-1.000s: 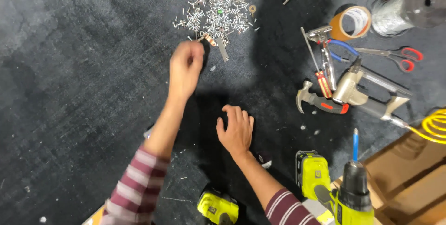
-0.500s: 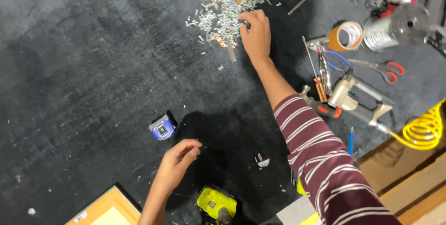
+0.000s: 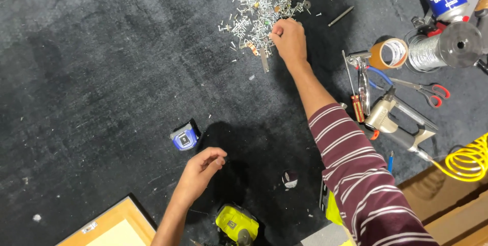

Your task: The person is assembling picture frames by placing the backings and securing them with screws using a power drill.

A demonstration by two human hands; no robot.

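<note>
Hands: I see two. The right hand (image 3: 288,37) is stretched out to the near edge of the screw heap (image 3: 256,2), fingers curled into a pinch and touching the heap; I cannot tell whether it has a piece yet. The left hand (image 3: 203,167) hovers low over the mat, loosely curled, fingertips almost meeting; I cannot tell if it holds anything.
Dark mat (image 3: 101,73): one, under everything.
Wooden frame (image 3: 109,225): one, at the near-left corner.
Yellow coiled hose (image 3: 467,157): one, far right.
Nail gun (image 3: 394,121): one, right of the striped sleeve.
Screw heap: one loose pile at the top centre; too many pieces to count, with strays around it.
Yellow power tool (image 3: 236,224): one, near the left forearm.
Tape roll (image 3: 389,53): one.
Scissors (image 3: 427,91): one pair.
Blue tape measure (image 3: 184,137): one, just beside the left hand, apart from it.
Step in hand: I judge it to be picking fasteners from the heap.
Next move: I judge it calls for a fine fingertip pinch, as the pieces are small and tangled.
</note>
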